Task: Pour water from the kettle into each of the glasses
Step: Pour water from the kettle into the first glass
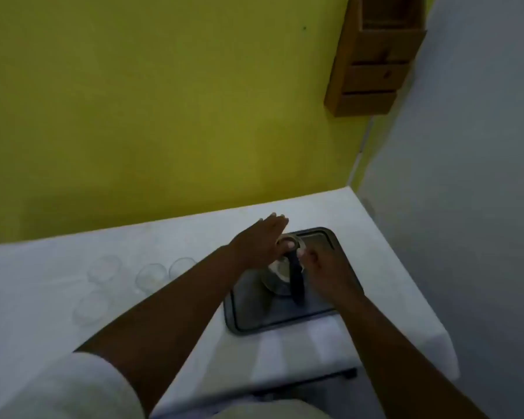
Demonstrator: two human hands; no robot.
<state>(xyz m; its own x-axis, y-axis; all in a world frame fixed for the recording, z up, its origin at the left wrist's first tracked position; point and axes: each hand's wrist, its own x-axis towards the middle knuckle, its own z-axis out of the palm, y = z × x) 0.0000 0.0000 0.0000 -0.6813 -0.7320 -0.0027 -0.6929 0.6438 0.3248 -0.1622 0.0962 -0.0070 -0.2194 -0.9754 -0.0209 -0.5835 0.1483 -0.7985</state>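
Note:
A glass kettle (277, 278) with a dark handle (297, 279) stands on a dark tray (285, 323) at the right of the white table. My left hand (260, 238) lies across the kettle's top, thumb on the lid and fingers stretched out past it. My right hand (324, 273) is just right of the handle, its fingers curled against the handle's top end. Several empty clear glasses stand left of the tray: one (103, 267) at the back left, one (150, 278) in the middle, one (182, 266) nearest the tray, one (90, 306) nearer to me.
The white table (43, 267) backs onto a yellow wall, and its right edge drops off beside a grey wall. A wooden drawer unit (372, 65) hangs high up at the corner. The image is blurred.

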